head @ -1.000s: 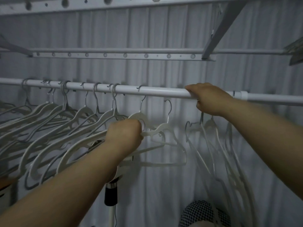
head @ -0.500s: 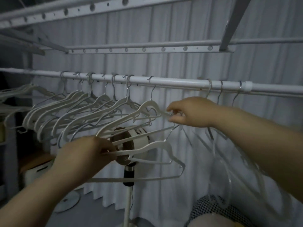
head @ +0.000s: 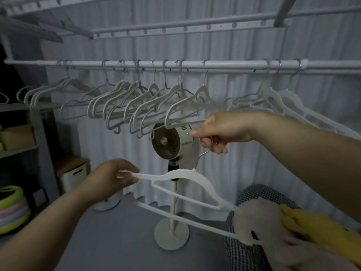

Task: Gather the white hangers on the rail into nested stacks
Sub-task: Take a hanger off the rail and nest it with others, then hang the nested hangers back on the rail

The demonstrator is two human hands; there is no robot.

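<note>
There is a single view, from a wide-angle camera worn on the person's head. It faces forward and slightly down toward a curtain (head: pixel 224 42) hung as a backdrop. The rail (head: pixel 224 64) crosses the upper part of the frame, bowed by the lens. Both forearms reach in from the bottom corners, close to the lens, and the floor (head: pixel 121 231) fills the lower middle.

Rail (head: pixel 224 64): white, round, run level across the view.
Hangers on rail (head: pixel 136 102): white with metal hooks, hung by the hooks left of centre, bunched in loose groups, shoulders swung toward the left.
Right-hand group (head: pixel 281 102): paler hangers, hung further right, pressed close together.
Loose hanger (head: pixel 187 178): white, off the rail, tilted, held below it at its left tip and at its hook.
</note>
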